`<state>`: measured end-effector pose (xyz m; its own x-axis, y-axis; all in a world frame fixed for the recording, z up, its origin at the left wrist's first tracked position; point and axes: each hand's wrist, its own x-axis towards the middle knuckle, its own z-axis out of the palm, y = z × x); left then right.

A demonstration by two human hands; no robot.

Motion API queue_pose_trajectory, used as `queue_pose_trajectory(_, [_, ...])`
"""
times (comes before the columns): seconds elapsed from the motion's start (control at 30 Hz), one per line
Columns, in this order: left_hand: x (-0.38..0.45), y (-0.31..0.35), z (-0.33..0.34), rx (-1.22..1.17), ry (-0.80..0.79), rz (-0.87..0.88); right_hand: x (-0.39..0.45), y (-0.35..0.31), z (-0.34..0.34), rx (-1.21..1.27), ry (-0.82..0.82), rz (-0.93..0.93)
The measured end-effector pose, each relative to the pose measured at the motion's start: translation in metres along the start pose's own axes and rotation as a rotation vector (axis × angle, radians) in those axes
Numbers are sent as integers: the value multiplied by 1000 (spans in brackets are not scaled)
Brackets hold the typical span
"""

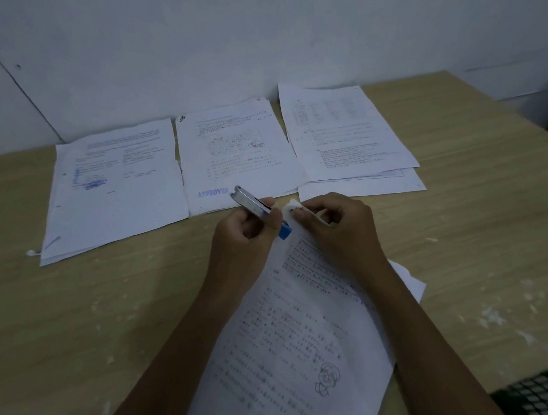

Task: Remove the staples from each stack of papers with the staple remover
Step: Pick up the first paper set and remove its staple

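Observation:
A printed paper stack point(301, 341) lies in front of me, its top corner lifted off the table. My right hand point(335, 228) pinches that folded corner between thumb and fingers. My left hand point(245, 235) grips a silver staple remover point(255, 206) with a blue end, held slanted, its blue tip against the lifted corner. The staple itself is too small to see.
Three more paper stacks lie along the wall: one at left point(113, 187), one in the middle point(237, 154) stamped APPROVED, one at right point(347, 137). They rest on a light wooden table point(472, 214). A dark mesh object point(537, 408) sits at the right edge.

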<state>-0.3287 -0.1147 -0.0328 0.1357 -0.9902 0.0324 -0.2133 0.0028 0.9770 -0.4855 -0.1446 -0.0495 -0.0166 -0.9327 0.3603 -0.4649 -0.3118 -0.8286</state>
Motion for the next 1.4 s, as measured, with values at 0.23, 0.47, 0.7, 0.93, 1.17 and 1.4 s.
queue_pose_trajectory(0.23, [-1, 4, 4, -14, 36, -73, -1, 0, -1, 22, -20, 53])
queue_pose_trajectory(0.47, [0, 1, 8, 47, 64, -88, -2, -3, -1, 51, -27, 62])
queue_pose_trajectory(0.7, [1, 0, 12, 94, 100, -72, -3, -3, -2, 69, -25, 69])
queue_pose_trajectory(0.93, [4, -1, 16, 159, 122, 1, -4, -4, -3, 67, -1, 23])
queue_pose_trajectory(1.17, [5, -1, 16, 126, 141, -20, -3, -4, -2, 62, -14, 15])
queue_pose_trajectory(1.4, [9, 4, 4, 40, 65, -71, 0, 1, -1, 35, -3, 37])
